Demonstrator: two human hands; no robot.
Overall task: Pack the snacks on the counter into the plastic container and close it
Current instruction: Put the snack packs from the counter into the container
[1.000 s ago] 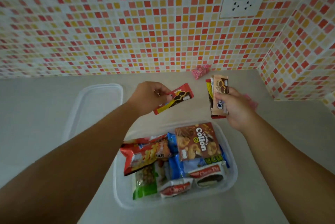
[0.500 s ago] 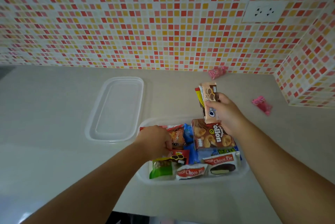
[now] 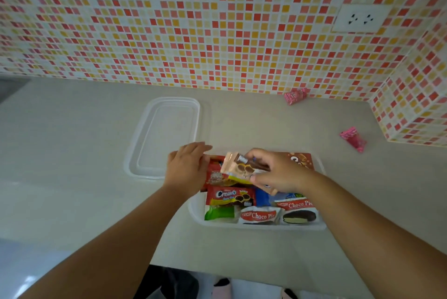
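The clear plastic container (image 3: pixel 196 211) sits near the counter's front edge, filled with snack packets: a red Creamo pack (image 3: pixel 229 196), two Choco Pie packs (image 3: pixel 258 215), a green packet (image 3: pixel 219 213) and a brown Collon box (image 3: pixel 301 161). My right hand (image 3: pixel 278 173) holds a small stack of biscuit packs (image 3: pixel 238 169) low over the container's far left part. My left hand (image 3: pixel 187 167) rests flat at the container's left rim, fingers on a red packet (image 3: pixel 214 174), gripping nothing. The clear lid (image 3: pixel 167 136) lies on the counter to the left.
Two pink wrapped snacks lie on the counter, one (image 3: pixel 295 96) against the tiled back wall and one (image 3: pixel 353 139) near the right corner wall. A white wall socket (image 3: pixel 360 19) is up on the right. The counter's front edge runs just below the container.
My right hand has brought its stack of packs down from above the container into it. My left hand let go of the red Creamo pack, which now lies inside, and shifted to the left rim.
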